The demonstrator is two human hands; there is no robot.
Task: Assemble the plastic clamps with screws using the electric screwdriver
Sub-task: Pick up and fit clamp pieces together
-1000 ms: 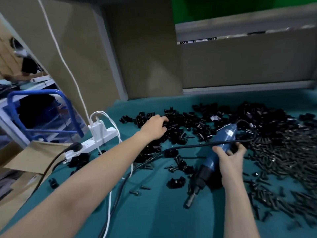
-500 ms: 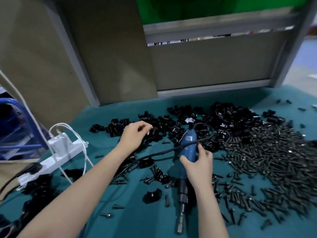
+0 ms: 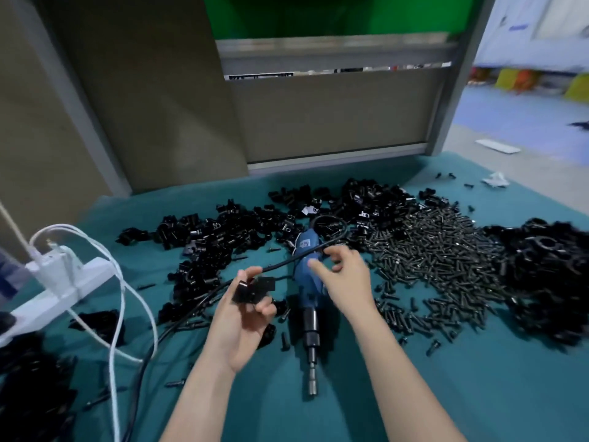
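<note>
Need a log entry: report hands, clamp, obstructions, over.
Left hand grips one black clamp. Right hand over electric screwdriver, grip unclear. Black cord runs past both hands.

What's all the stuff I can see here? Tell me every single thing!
table cloth: one, teal, under everything
electric screwdriver: one, blue with metal tip, lying mid-table
plastic clamps: big pile, black, back middle
screws: big pile, dark, right of the screwdriver
bigger parts: one heap, black, far right
cord: one, black, runs from the screwdriver towards the near left
power strip: one, white, left edge
cables: a few, white, looping from the power strip
panels: several, grey-brown, behind the table
left grip: one hand, holds a black clamp piece
right grip: one hand, fingers loosely curled over the screwdriver, contact unclear
</note>
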